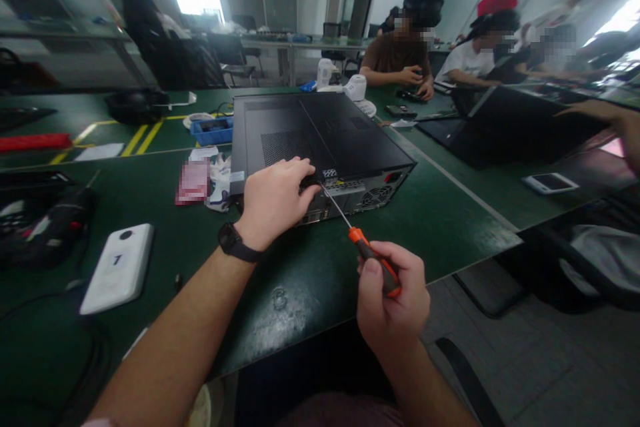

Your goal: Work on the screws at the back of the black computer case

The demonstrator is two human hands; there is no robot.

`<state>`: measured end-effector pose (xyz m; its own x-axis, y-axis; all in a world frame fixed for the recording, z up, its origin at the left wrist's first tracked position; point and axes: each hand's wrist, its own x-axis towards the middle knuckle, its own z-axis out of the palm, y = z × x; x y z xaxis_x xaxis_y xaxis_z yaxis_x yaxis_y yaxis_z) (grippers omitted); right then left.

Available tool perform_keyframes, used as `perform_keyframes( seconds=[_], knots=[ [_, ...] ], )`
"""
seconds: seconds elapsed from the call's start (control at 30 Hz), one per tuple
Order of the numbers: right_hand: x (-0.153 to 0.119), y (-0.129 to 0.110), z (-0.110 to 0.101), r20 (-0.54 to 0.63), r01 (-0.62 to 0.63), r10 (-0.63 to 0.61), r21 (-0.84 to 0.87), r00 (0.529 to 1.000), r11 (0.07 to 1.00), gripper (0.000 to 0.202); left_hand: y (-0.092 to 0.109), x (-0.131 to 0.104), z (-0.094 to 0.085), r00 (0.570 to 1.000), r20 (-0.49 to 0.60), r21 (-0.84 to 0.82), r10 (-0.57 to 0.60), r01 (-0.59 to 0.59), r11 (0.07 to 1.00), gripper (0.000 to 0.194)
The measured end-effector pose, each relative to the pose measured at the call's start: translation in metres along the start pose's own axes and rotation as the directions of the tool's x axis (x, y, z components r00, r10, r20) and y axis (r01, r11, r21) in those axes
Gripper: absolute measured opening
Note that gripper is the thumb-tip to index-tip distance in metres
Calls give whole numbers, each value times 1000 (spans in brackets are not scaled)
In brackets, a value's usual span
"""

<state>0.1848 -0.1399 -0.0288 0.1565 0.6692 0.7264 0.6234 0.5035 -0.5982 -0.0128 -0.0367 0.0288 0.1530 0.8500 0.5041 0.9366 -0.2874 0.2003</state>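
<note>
A black desktop computer case (280, 120) lies flat on the table, its rear panel with a fan grille facing me. My right hand (393, 293) is closed around the orange and dark grip of a screwdriver (367, 243). The screwdriver's thin metal shaft runs up and left to the case's rear edge; its tip is beside my left thumb, and the screw or slot there is too small to make out. My left hand (280, 200) rests on that rear edge, fingers laid over the top and thumb apart from them. A black watch is on the left wrist.
On the green table (310, 293), a white power bank (117, 268) lies to the left, a blue bin (213, 130) beyond the case's left side. Plastic packets (217, 180) touch its corner area. Rightward are a phone (550, 183), a laptop (510, 123) and other people working.
</note>
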Motion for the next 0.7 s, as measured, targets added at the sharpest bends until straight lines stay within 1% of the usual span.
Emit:
perform_keyframes(
  seconds=[0.1,0.23,0.4,0.5,0.7],
  knots=[
    [-3,4,2,-16,-48,48,25,999,999,21,0,0,0,1000,-3,-2,0,0,1000,27],
    [-2,1,0,24,-87,86,80,996,993,22,-1,0,0,1000,-7,4,-2,2,1000,27],
    [3,-6,-2,36,-24,22,53,999,998,27,0,0,0,1000,-24,12,18,-18,1000,25],
    [5,-7,-3,28,20,-21,32,999,999,26,-1,0,1,1000,-21,8,14,-14,1000,25],
    [3,-5,-2,19,12,-12,-14,1000,1000,24,-1,0,0,1000,-11,14,13,-13,1000,25]
  ],
)
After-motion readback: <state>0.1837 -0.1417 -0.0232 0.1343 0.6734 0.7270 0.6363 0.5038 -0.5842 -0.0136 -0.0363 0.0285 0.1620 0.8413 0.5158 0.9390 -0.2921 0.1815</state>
